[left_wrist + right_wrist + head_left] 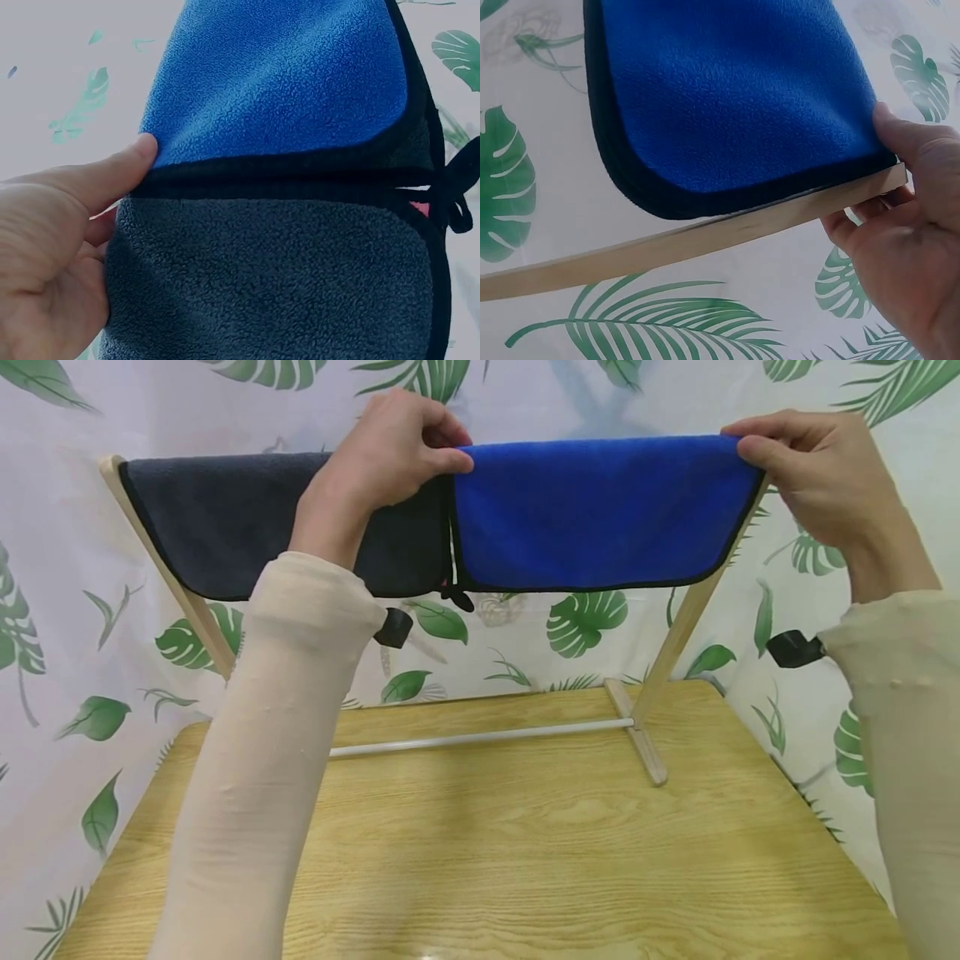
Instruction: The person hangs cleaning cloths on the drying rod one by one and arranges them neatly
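A blue towel (pixel 600 518) with black edging hangs folded over the top of a wooden rack. My left hand (pixel 386 452) pinches its upper left corner between thumb and fingers, beside a dark grey towel (pixel 225 518) on the left half of the rack. At the upper right corner, my right hand (pixel 832 472) holds the blue towel close to the top of the wooden side post (pixel 705 238). In the left wrist view, the thumb (pixel 124 169) presses the blue cloth's fold where the two towels meet. A black hanging loop (pixel 461 184) sticks out at their lower edges.
The rack's white lower bar (pixel 480 739) and a wooden foot (pixel 648 752) stand on the wood-grain table (pixel 525 860). Behind it hangs a white cloth with green leaf prints (pixel 588 622). The rack's left post (pixel 168 572) is partly hidden by my left sleeve.
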The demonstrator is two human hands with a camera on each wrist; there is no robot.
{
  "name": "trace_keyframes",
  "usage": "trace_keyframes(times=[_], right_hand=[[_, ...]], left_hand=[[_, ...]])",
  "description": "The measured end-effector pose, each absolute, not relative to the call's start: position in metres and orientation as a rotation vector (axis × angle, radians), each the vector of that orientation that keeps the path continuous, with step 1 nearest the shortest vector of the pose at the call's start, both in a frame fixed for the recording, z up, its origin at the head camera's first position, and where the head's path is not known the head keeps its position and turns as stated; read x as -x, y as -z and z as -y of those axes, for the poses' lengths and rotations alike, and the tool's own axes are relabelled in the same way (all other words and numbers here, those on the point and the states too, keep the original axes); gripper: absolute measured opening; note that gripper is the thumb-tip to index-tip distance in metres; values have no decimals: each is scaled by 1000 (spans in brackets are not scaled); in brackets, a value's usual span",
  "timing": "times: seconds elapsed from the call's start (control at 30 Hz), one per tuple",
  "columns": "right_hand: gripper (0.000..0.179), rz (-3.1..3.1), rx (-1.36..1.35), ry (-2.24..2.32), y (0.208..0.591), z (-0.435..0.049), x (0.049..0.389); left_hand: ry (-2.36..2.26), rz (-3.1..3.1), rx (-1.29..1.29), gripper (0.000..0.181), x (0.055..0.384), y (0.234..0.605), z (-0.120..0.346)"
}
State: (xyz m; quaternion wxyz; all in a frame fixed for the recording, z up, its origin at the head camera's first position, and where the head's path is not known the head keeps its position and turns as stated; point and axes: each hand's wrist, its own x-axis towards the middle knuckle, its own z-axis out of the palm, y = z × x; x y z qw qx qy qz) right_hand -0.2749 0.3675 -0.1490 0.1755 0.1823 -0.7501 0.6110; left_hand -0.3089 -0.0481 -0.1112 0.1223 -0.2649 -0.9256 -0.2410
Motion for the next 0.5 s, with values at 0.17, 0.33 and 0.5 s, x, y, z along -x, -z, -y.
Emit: trace_keyframes(times=[0.17,0.33,0.5], right_hand=[[26,1951,-538,-1971,151,-368,278],[22,1835,-462,-2079,155,-368,280],[31,1839,-445,-2087,158,-370,281]], left_hand=[[728,2694,757,36,310,114,48],[737,2656,774,34,309,120,46],[639,2626,754,33,307,122,46]])
